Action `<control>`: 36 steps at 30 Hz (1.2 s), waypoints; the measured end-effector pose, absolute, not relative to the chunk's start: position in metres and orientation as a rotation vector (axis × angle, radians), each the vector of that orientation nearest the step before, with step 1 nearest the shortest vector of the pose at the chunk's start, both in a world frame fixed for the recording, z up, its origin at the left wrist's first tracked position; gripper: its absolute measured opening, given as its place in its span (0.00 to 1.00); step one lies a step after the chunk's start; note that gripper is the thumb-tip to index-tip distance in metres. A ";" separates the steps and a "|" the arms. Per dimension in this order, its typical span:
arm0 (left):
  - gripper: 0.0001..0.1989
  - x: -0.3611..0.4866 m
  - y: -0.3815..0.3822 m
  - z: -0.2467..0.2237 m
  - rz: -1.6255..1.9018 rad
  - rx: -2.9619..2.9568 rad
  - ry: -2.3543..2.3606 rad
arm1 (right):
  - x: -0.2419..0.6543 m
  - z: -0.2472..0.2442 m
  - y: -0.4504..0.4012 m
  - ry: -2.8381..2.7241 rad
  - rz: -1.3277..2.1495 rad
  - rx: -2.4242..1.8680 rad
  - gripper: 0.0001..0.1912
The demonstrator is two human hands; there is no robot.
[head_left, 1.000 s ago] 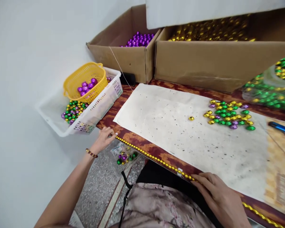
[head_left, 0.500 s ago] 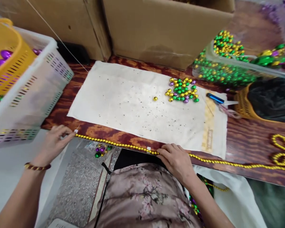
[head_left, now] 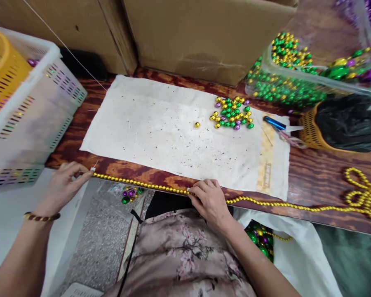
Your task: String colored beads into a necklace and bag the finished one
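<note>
A gold bead strand (head_left: 139,182) runs along the front edge of the wooden table, stretched between my two hands. At its left end my left hand (head_left: 68,181) is closed in a pinch, beside a small white tag (head_left: 93,169). My right hand (head_left: 208,202) has its fingers closed over the strand near the middle of the edge, covering most of a second white mark there. From under that hand the strand goes on right to a looped pile of gold beads (head_left: 366,198). Loose gold, green and purple beads (head_left: 231,113) lie on the white cloth (head_left: 148,128).
A white basket (head_left: 27,123) holding a yellow basket (head_left: 3,70) stands at left. Cardboard boxes (head_left: 185,41) stand behind the cloth. At right are a blue-handled tool (head_left: 274,123), a clear bin of beads (head_left: 297,78) and a yellow basket lined with a black bag (head_left: 349,123).
My right hand has slid left along the gold strand, over the second white mark. My left hand keeps its pinch at the strand's end. The whole view has shifted slightly.
</note>
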State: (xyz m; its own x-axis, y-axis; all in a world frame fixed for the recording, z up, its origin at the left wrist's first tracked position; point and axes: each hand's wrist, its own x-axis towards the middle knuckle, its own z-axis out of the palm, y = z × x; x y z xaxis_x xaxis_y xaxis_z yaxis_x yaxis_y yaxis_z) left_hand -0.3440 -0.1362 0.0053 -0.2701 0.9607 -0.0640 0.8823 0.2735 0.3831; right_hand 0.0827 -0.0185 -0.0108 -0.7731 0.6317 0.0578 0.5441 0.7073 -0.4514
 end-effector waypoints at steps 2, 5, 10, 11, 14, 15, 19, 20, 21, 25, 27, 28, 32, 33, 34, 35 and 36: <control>0.17 -0.346 -0.137 0.003 0.404 1.699 2.245 | 0.084 -0.010 -0.017 -2.724 0.641 -0.951 0.04; 0.16 -0.348 -0.137 0.001 0.433 1.707 2.226 | 0.083 -0.007 -0.015 -2.742 0.671 -0.927 0.06; 0.16 -0.338 -0.137 0.007 0.458 1.612 2.219 | 0.086 -0.006 -0.014 -2.728 0.702 -0.800 0.10; 0.16 -0.336 -0.136 0.008 0.428 1.564 2.245 | 0.087 -0.009 -0.013 -2.720 0.688 -0.787 0.10; 0.15 -0.334 -0.136 0.009 0.380 1.475 2.285 | 0.090 -0.019 -0.009 -2.688 0.656 -0.743 0.09; 0.14 -0.333 -0.136 0.010 0.378 1.458 2.294 | 0.090 -0.021 -0.009 -2.681 0.648 -0.730 0.09; 0.14 -0.331 -0.138 0.012 0.381 1.425 2.299 | 0.090 -0.023 -0.009 -2.674 0.621 -0.736 0.09; 0.14 -0.330 -0.139 0.012 0.380 1.424 2.299 | 0.090 -0.023 -0.010 -2.674 0.617 -0.740 0.09; 0.14 -0.330 -0.139 0.012 0.376 1.422 2.301 | 0.090 -0.023 -0.010 -2.675 0.613 -0.740 0.09; 0.15 -0.331 -0.136 0.012 0.360 1.447 2.301 | 0.089 -0.025 -0.008 -2.672 0.594 -0.726 0.10; 0.16 -0.333 -0.135 0.012 0.372 1.489 2.290 | 0.087 -0.024 -0.008 -2.673 0.594 -0.738 0.10; 0.17 -0.333 -0.135 0.012 0.381 1.512 2.279 | 0.086 -0.022 -0.009 -2.676 0.601 -0.745 0.10; 0.18 -0.337 -0.136 0.012 0.420 1.572 2.246 | 0.080 -0.014 -0.012 -2.701 0.647 -0.807 0.05; 0.17 -0.338 -0.135 0.013 0.419 1.581 2.248 | 0.079 -0.013 -0.012 -2.705 0.647 -0.825 0.04; 0.16 -0.338 -0.133 0.014 0.420 1.583 2.246 | 0.078 -0.013 -0.012 -2.704 0.648 -0.840 0.03; 0.15 -0.338 -0.131 0.016 0.436 1.595 2.242 | 0.078 -0.013 -0.012 -2.697 0.660 -0.847 0.03; 0.15 -0.337 -0.129 0.020 0.448 1.607 2.235 | 0.079 -0.012 -0.011 -2.688 0.685 -0.856 0.03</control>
State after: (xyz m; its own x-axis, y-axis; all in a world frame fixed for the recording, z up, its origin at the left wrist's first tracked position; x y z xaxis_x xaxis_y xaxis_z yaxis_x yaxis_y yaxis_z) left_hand -0.3367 -0.1290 0.0197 -0.2950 0.9505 -0.0972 0.8395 0.3064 0.4487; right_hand 0.0792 -0.0109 -0.0122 -0.8004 0.5939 0.0816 0.4824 0.7189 -0.5006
